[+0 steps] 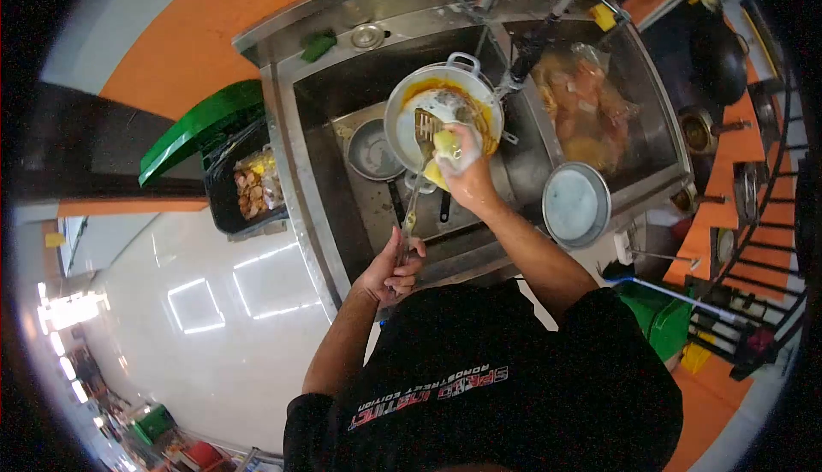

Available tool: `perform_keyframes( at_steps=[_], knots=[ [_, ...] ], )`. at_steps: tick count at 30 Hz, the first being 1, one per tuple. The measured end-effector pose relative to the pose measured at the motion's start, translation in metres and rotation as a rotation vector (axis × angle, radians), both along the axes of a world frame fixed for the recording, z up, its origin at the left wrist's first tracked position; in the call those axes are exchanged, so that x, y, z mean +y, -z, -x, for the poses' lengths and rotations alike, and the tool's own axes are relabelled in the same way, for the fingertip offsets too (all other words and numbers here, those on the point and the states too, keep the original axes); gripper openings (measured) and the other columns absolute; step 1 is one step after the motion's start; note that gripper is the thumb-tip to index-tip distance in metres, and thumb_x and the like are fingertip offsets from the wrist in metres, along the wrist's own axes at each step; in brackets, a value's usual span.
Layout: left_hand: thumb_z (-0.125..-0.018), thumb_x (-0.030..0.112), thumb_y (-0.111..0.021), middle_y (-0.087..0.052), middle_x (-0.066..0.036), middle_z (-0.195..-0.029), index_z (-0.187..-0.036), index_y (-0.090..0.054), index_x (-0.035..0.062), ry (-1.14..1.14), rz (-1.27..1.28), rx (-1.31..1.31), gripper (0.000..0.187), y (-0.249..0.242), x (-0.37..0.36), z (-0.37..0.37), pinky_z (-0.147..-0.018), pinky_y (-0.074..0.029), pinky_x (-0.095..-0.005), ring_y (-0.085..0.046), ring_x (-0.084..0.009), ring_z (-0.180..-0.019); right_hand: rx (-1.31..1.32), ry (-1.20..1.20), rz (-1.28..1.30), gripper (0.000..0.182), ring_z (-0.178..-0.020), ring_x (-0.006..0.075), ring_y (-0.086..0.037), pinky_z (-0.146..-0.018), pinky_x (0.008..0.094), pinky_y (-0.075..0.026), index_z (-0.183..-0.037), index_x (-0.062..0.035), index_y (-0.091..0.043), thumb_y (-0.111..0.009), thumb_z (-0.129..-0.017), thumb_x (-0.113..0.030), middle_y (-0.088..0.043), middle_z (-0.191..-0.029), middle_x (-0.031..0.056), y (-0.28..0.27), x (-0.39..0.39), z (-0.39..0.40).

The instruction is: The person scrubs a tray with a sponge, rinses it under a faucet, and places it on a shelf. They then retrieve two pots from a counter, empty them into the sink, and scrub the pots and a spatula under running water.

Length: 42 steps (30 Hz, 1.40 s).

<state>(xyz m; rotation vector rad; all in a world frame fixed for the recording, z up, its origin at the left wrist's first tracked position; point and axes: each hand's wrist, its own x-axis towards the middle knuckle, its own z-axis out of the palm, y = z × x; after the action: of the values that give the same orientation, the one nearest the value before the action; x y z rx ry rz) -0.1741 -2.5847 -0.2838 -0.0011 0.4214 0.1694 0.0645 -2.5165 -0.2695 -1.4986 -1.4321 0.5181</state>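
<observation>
My left hand is closed around the handle end of a slotted spatula, whose slotted head points away from me over a pot. My right hand grips a yellow sponge, with suds on the fingers, close beside the spatula's head. Below both lies a two-handled metal pot with foamy water and orange-brown residue inside. A small frying pan rests on the sink floor left of the pot.
The steel sink has a faucet at the back. In the right basin sits bagged raw-looking food. A bowl of soapy water stands at the right front. A bin of scraps is left; a green scrubber lies on the ledge.
</observation>
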Motion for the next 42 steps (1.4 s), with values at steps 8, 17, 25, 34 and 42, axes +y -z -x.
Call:
perform_keyframes(
  at_steps=[8,17,25,34,42],
  knots=[
    [-0.094,0.066,-0.030,-0.023,0.007,-0.059,-0.101,-0.050,0.0109,0.130,-0.440,0.399,0.059,0.014,0.007,-0.008,-0.038,-0.018,-0.0234,-0.020,-0.0049,-0.042,-0.020,0.421,0.258,0.050,-0.100,0.0212,-0.056,-0.087,0.0332,-0.047,-0.125,0.0013,-0.044,-0.068,-0.084,-0.013,-0.058,-0.109,0.0135,-0.066,-0.102,-0.119],
    [-0.096,0.056,-0.043,-0.041,0.002,-0.067,-0.102,-0.055,0.0052,0.041,-0.827,0.676,0.053,0.028,0.009,-0.005,-0.050,-0.035,-0.0276,-0.040,-0.0093,-0.056,-0.803,0.464,0.287,0.047,-0.109,0.0350,-0.054,-0.096,0.0434,-0.042,-0.124,0.0016,-0.050,-0.066,-0.082,-0.011,-0.056,-0.112,0.0229,-0.037,-0.149,-0.169],
    [-0.095,0.050,-0.051,-0.058,-0.011,-0.088,-0.116,-0.054,-0.0009,-0.021,-0.966,0.848,0.055,0.048,0.005,0.012,-0.076,-0.046,-0.0330,-0.055,-0.0170,-0.083,-0.274,-0.060,0.161,0.032,-0.102,0.0324,-0.061,-0.093,0.0380,-0.045,-0.112,0.0010,-0.062,-0.065,-0.082,-0.010,-0.065,-0.106,0.0186,-0.048,0.098,-0.004],
    [-0.093,0.044,-0.059,-0.062,-0.017,-0.107,-0.130,-0.045,-0.0068,-0.053,-1.011,1.053,0.064,0.051,-0.003,0.032,-0.082,-0.047,-0.0340,-0.059,-0.0198,-0.093,-0.491,-0.091,0.010,0.047,-0.111,0.0398,-0.056,-0.094,0.0486,-0.043,-0.122,-0.0071,-0.055,-0.070,-0.082,-0.026,-0.062,-0.112,0.0236,0.040,0.364,0.146],
    [-0.095,0.035,-0.057,-0.063,-0.018,-0.084,-0.108,-0.050,-0.0015,-0.178,-1.034,0.990,0.039,0.045,0.034,0.017,-0.068,-0.048,-0.0398,-0.062,-0.0279,-0.076,-0.367,0.005,-0.040,0.029,-0.087,0.0411,-0.064,-0.076,0.0432,-0.051,-0.102,-0.0006,-0.065,-0.065,-0.086,-0.025,-0.066,-0.096,0.0241,0.041,0.288,0.107]
  ],
)
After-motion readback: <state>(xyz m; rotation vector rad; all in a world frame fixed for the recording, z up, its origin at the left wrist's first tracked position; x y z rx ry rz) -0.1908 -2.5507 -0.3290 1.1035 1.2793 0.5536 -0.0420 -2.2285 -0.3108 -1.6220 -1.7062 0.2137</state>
